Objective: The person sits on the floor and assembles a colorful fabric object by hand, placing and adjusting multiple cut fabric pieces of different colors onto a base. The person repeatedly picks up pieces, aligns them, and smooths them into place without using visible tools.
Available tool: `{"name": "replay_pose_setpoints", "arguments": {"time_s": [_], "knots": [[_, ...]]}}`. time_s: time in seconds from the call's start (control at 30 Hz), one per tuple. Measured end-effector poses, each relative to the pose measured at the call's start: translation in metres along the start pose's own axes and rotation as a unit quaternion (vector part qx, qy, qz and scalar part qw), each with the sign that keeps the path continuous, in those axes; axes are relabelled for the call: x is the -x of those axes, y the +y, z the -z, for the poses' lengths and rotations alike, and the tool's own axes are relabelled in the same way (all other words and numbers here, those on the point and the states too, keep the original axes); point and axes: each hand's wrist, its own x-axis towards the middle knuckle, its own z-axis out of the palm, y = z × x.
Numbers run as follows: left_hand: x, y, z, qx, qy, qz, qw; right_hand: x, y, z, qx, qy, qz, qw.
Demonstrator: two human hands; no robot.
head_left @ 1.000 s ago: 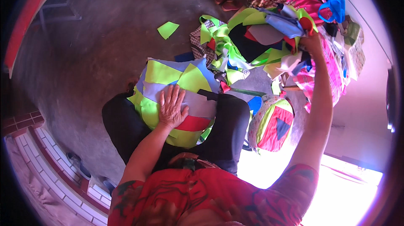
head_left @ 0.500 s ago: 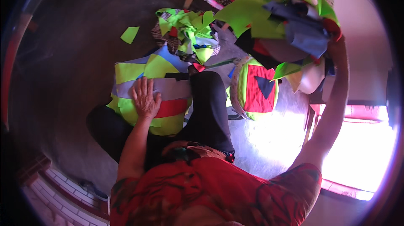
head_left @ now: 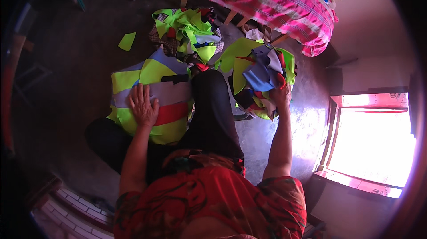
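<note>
You sit on a dark floor (head_left: pixel 66 61) with a folded stack of neon yellow cloth (head_left: pixel 153 99) lying over your left thigh. The stack carries grey, red and blue bands, and its long axis runs left to right, with the bands lying the same way. Your left hand (head_left: pixel 143 105) rests flat on its near left part, palm down, fingers spread and pointing far, gripping nothing; the forearm comes straight up from the near edge. Your right arm is stretched out to the right of your dark-trousered knee (head_left: pixel 213 105), and your right hand (head_left: pixel 281 95) is closed on a loose bundle of mixed cloth pieces (head_left: pixel 258 81), yellow, blue and red, held low over the floor. Farther off lies a heap of yellow-green scraps (head_left: pixel 187 30), a single green scrap (head_left: pixel 126 41) to its left, and a pink striped cloth (head_left: pixel 289 12) at far right
</note>
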Motion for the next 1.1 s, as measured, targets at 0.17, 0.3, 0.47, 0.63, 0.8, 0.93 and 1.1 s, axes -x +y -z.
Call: {"name": "replay_pose_setpoints", "arguments": {"time_s": [0.17, 0.3, 0.47, 0.63, 0.8, 0.93, 1.1], "knots": [[-0.002, 0.005, 0.001, 0.019, 0.01, -0.007, 1.0, -0.002, 0.008, 0.008, -0.041, 0.031, 0.014, 0.999], [0.0, 0.001, -0.001, 0.018, 0.002, -0.005, 1.0, -0.003, 0.001, 0.011, -0.041, 0.024, 0.059, 0.997], [0.001, -0.002, 0.001, 0.025, 0.003, -0.006, 1.0, -0.002, 0.005, 0.038, -0.032, -0.016, 0.129, 0.991], [0.001, 0.002, 0.004, 0.036, 0.011, -0.005, 0.999, 0.006, -0.005, 0.075, -0.167, -0.12, 0.033, 0.978], [0.001, 0.002, 0.002, 0.03, 0.012, -0.001, 0.999, 0.01, -0.028, 0.101, -0.202, -0.13, 0.038, 0.97], [0.001, 0.002, -0.001, 0.026, 0.026, -0.005, 0.999, 0.003, 0.0, 0.098, -0.155, -0.11, 0.062, 0.98], [0.001, 0.002, -0.004, 0.017, 0.023, -0.003, 1.0, 0.017, -0.029, 0.11, -0.139, 0.01, 0.114, 0.984]]}}
